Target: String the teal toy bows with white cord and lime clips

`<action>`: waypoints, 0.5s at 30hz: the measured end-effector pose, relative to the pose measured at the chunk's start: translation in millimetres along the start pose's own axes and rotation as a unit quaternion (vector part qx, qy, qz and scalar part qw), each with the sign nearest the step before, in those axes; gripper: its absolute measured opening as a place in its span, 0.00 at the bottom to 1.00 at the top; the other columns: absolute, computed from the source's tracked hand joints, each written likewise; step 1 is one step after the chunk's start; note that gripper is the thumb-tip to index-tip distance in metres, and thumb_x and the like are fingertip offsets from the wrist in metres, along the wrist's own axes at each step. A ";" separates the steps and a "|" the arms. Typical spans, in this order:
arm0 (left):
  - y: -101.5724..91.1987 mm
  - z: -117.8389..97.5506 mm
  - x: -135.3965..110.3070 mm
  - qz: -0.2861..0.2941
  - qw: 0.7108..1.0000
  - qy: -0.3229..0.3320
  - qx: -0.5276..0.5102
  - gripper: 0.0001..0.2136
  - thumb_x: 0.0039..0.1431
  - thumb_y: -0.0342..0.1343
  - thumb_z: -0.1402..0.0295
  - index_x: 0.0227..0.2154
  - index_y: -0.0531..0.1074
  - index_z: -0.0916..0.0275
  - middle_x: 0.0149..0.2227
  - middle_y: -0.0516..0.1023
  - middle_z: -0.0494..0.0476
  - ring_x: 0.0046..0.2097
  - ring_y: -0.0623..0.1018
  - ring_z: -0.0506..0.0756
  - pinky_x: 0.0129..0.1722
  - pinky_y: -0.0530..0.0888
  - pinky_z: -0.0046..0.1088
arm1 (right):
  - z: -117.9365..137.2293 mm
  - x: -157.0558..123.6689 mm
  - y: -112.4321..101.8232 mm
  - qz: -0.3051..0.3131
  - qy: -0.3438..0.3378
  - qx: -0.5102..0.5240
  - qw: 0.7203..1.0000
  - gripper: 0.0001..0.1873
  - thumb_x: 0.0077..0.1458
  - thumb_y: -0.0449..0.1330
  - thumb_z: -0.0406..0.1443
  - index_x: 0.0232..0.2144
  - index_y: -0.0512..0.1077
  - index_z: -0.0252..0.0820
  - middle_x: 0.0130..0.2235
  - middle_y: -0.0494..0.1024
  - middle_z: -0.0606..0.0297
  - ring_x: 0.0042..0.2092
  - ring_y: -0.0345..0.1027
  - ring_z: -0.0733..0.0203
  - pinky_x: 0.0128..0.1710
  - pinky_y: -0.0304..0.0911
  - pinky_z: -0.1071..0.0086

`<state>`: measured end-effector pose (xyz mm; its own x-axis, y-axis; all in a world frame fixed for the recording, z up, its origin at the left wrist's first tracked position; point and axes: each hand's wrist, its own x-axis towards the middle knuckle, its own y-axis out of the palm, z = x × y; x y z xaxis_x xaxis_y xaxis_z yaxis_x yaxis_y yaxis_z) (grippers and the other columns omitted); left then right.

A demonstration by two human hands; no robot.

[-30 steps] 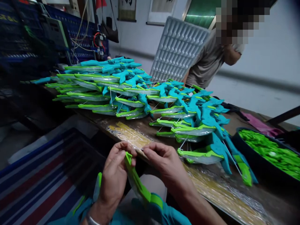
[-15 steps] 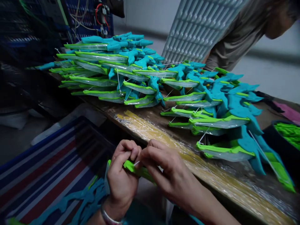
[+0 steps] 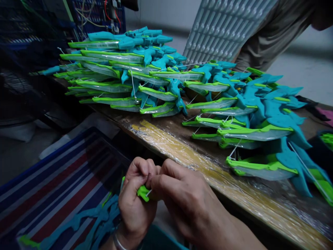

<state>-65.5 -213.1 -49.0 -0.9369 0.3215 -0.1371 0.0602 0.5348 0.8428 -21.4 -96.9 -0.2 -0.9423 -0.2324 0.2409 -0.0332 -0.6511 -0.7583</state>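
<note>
My left hand (image 3: 136, 199) is closed around the lime-green tip of a toy bow (image 3: 143, 192), just below the table's near edge. My right hand (image 3: 179, 198) presses against it, its fingers pinching a thin white string (image 3: 148, 193) at that green tip. Most of the bow is hidden under my hands. More teal and green bows (image 3: 85, 218) lie in my lap area at the lower left.
A large heap of finished teal and green toy bows (image 3: 182, 83) covers the plastic-wrapped wooden table (image 3: 182, 146). A black tub with green parts (image 3: 328, 139) sits at the right edge. Another person (image 3: 275, 31) leans over the far side beside a grey moulded tray (image 3: 221, 27). A striped bag (image 3: 52, 180) lies at the left.
The view tilted down and nearer. My hands closed tighter together over the green bow tip, and less of the bow shows now. The string end is between my fingers.
</note>
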 end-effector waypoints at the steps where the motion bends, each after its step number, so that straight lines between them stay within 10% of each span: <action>1: -0.1 -0.4 -0.1 0.000 1.000 -0.001 0.000 0.05 0.50 0.56 0.75 0.22 0.69 0.61 0.22 0.63 0.49 0.25 0.63 0.50 0.27 0.65 0.24 | -0.1 0.0 0.1 0.003 0.000 0.000 1.000 0.15 0.53 0.47 0.25 0.33 0.72 0.41 0.32 0.65 0.63 0.29 0.57 0.62 0.24 0.50 0.68; 15: -1.7 -1.6 -4.8 0.047 0.999 0.002 -0.006 0.05 0.53 0.56 0.74 0.23 0.67 0.61 0.22 0.61 0.48 0.26 0.60 0.50 0.27 0.64 0.25 | -1.5 -5.4 -0.2 0.014 -0.006 0.038 0.999 0.13 0.51 0.52 0.24 0.34 0.71 0.41 0.33 0.66 0.64 0.31 0.58 0.62 0.26 0.51 0.69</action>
<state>-61.7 -216.8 -48.9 -0.9285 0.3672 -0.0556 0.1438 0.4935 0.8578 -16.8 -94.5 -2.2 -0.9386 -0.2598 0.2271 0.0193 -0.6966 -0.7172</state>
